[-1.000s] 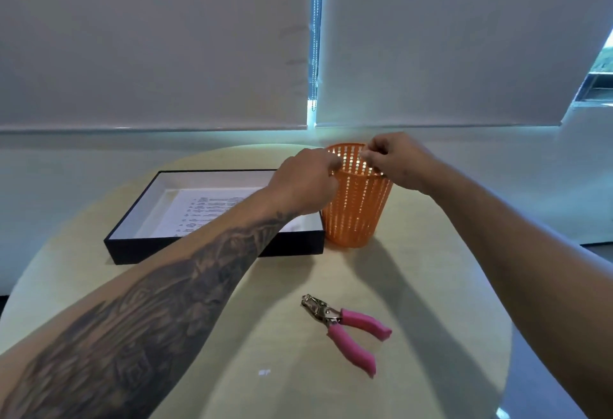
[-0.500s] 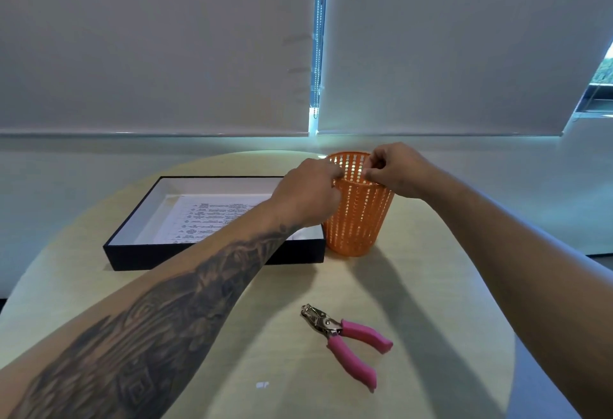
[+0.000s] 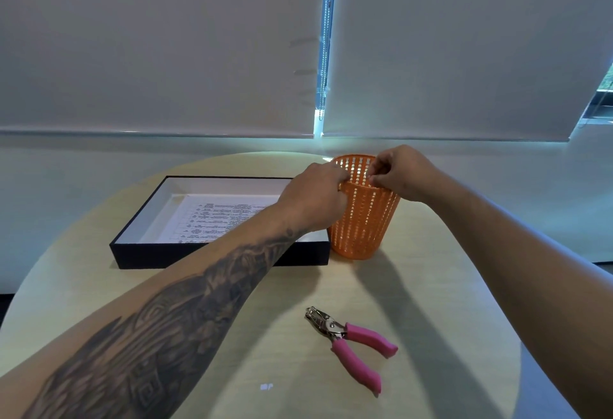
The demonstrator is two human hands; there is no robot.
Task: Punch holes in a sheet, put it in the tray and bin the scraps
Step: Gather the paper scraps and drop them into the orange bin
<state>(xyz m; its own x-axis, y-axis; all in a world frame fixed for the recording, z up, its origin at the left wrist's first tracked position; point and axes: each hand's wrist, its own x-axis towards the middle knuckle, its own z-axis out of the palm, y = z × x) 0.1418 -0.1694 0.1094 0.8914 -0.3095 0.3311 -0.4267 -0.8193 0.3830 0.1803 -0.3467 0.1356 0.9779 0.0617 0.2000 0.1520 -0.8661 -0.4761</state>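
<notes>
An orange mesh bin (image 3: 361, 226) stands on the round table, just right of a black tray (image 3: 219, 255). A printed sheet (image 3: 212, 219) lies flat in the tray. My left hand (image 3: 315, 194) is curled shut against the bin's left rim. My right hand (image 3: 403, 173) hovers over the bin's opening with its fingertips pinched together; I see nothing between them. A hole punch with pink handles (image 3: 351, 344) lies on the table nearer to me. A tiny white paper scrap (image 3: 266, 386) rests near the front edge.
The pale wooden table (image 3: 447, 302) is round, and its edge curves away close on the right and at the front. Closed roller blinds (image 3: 166, 54) and a wall stand behind it.
Both hands have sunk a little, closer to the bin's rim, and the right hand's fingertips now sit over the opening. Tray, sheet and hole punch stay put.
</notes>
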